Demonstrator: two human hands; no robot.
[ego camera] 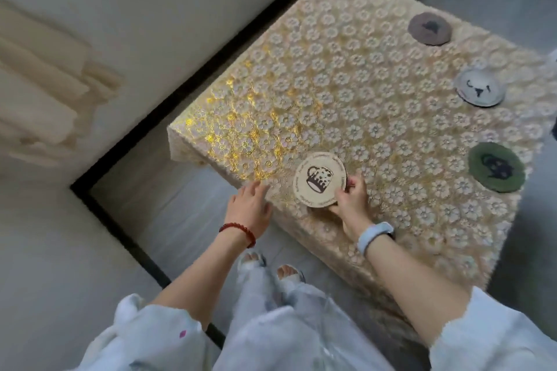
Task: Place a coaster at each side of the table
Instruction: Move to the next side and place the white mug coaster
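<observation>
Your right hand (351, 196) has its fingers (357, 182) curled around the right and lower rim of a round beige coaster (320, 179) printed with a mug, gripping it by the edge. A dark sliver shows just behind that rim under your fingertips; whether it is a second coaster is not clear. The beige coaster sits over the near edge of the counter (346, 93), close to the near-left corner, and seems tilted up slightly toward you. Your left hand (250, 206) is spread loosely, palm down, holding nothing, with the fingertips touching the counter's near edge just left of the coaster.

A pale blue band (373, 236) wraps your right wrist and a red bead bracelet (239, 232) your left.

Along the counter's right side lie three more coasters, well apart from each other: a green coaster (496, 167) nearest, a white coaster (479, 88) with a face on it in the middle, and a grey-brown coaster (430, 28) farthest. A gold floral lace cloth (271, 135) covers the whole counter.
</observation>
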